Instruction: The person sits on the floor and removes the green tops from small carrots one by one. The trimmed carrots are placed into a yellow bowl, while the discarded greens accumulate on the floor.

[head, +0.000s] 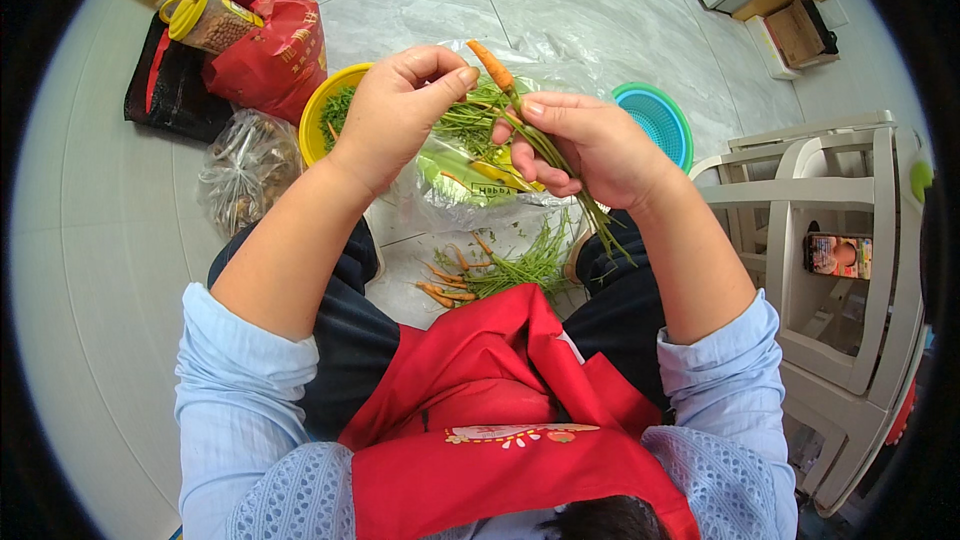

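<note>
My right hand (589, 139) holds a small orange carrot (491, 66) by its green stalks, the root pointing up and to the left. My left hand (420, 101) is beside the root, thumb and forefinger pinched together; whether anything is between them is too small to tell. Below both hands, a clear plastic bag (427, 214) lies spread with leafy green stems (469, 124) on it. A yellow basin (311, 120) holding chopped-looking greens stands partly behind my left wrist. Nearer me, several thin carrots with tops (450, 292) lie on the floor between my feet.
A turquoise colander (656, 120) stands beyond my right hand. At the left are a tied clear plastic bag (251, 169), a red bag (277, 52) and a yellow-lidded jar (217, 22). Pale chairs (795, 191) with a phone (838, 256) stand at the right; a cardboard box (799, 34) lies farther off.
</note>
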`<state>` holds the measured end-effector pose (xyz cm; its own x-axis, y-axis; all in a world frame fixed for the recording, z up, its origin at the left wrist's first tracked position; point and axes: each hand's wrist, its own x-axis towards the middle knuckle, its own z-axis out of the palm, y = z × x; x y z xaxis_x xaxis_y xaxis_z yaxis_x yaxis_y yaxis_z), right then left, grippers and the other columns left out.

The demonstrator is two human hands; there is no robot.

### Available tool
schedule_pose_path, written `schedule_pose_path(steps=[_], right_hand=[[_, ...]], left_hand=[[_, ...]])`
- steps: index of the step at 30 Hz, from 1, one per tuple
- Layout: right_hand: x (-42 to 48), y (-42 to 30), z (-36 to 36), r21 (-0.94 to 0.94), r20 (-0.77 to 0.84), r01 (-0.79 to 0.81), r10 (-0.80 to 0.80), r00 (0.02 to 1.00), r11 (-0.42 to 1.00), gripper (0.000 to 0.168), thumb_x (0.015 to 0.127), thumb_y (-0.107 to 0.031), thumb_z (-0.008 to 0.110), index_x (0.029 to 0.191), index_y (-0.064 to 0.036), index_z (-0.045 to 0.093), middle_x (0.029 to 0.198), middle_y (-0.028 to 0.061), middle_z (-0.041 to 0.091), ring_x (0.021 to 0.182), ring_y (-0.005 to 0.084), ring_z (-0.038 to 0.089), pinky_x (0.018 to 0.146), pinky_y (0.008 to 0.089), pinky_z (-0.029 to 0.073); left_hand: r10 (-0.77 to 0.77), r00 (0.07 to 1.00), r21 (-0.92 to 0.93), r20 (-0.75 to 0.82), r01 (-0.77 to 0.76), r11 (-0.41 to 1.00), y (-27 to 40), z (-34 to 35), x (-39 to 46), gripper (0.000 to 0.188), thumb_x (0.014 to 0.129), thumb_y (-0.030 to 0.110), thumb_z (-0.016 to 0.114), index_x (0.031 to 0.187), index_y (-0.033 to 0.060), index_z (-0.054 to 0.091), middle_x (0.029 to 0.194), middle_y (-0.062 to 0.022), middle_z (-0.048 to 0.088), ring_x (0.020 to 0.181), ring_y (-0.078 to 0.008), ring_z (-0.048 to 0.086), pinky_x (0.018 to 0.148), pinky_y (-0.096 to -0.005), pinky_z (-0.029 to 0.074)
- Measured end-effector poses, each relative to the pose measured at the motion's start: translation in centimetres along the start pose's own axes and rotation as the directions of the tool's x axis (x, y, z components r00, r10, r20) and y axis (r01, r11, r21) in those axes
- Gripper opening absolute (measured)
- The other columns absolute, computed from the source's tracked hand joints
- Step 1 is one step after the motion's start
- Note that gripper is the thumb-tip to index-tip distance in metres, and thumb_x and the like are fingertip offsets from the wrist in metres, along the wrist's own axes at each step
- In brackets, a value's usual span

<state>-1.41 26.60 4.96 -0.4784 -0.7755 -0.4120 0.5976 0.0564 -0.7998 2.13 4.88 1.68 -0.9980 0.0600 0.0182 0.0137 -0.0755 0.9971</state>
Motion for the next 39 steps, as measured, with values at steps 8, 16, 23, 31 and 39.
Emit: schedule_pose_path(steps=[8, 16, 23, 31, 39], right_hand=[[0.3, 0.3, 0.3, -0.213, -0.100, 0.001, -0.023, 0.995, 0.977, 0.028, 0.099, -0.025, 0.046, 0.101, -0.001, 0.061, 0.070, 0.0028, 0.061, 0.050, 0.0062, 0.044, 0.044, 0.0220, 0.032], [0.8, 1.1, 0.8, -0.488, -0.212, -0.001, -0.118, 0.970, 0.873, 0.027, 0.096, -0.025, 0.052, 0.089, -0.002, 0.065, 0.066, 0.0018, 0.060, 0.053, 0.0067, 0.048, 0.047, 0.0239, 0.038], [1.4, 1.8, -0.4, -0.912, -0.277, -0.086, -0.446, 0.851, 0.401, 0.024, 0.088, -0.026, 0.059, 0.083, -0.004, 0.067, 0.070, 0.0152, 0.065, 0.066, 0.0313, 0.063, 0.061, 0.0433, 0.048], [1.2, 2.1, -0.9, -0.973, -0.214, -0.228, -0.560, 0.801, 0.045, 0.020, 0.085, -0.026, 0.061, 0.086, -0.007, 0.069, 0.075, 0.0181, 0.065, 0.074, 0.0381, 0.063, 0.065, 0.0476, 0.050], [1.3, 2.1, -0.5, -0.967, -0.157, -0.241, -0.566, 0.810, -0.077, 0.021, 0.085, -0.025, 0.058, 0.080, -0.007, 0.068, 0.072, 0.0163, 0.066, 0.071, 0.0367, 0.066, 0.063, 0.0477, 0.052]], left_hand=[[-0.003, 0.997, 0.014, -0.076, 0.004, 1.000, 0.5, 0.4, -0.2, 0.019, 0.094, 0.022, 0.061, 0.097, 0.0031, 0.066, 0.085, 0.0021, 0.059, 0.079, -0.0059, 0.051, 0.075, -0.0216, 0.040], [-0.137, 0.986, -0.102, -0.092, 0.128, 0.987, 0.1, 0.7, -0.2, 0.015, 0.091, 0.019, 0.064, 0.089, 0.0036, 0.064, 0.081, 0.0040, 0.058, 0.076, -0.0043, 0.049, 0.070, -0.0197, 0.039], [-0.028, 0.999, 0.569, -0.030, 0.041, 0.821, -0.6, 0.3, 0.0, 0.019, 0.089, 0.020, 0.066, 0.084, 0.0016, 0.063, 0.071, -0.0014, 0.057, 0.065, -0.0094, 0.051, 0.061, -0.0247, 0.041], [0.467, 0.884, 0.822, 0.014, -0.277, 0.498, -2.5, 0.5, 0.4, 0.019, 0.081, 0.018, 0.068, 0.072, 0.0033, 0.059, 0.067, -0.0090, 0.056, 0.068, -0.0266, 0.057, 0.066, -0.0377, 0.045], [0.443, 0.882, 0.896, 0.163, -0.320, 0.308, -0.9, 1.0, 0.0, 0.017, 0.082, 0.021, 0.067, 0.085, 0.0042, 0.064, 0.079, -0.0118, 0.062, 0.082, -0.0321, 0.059, 0.074, -0.0397, 0.047]])
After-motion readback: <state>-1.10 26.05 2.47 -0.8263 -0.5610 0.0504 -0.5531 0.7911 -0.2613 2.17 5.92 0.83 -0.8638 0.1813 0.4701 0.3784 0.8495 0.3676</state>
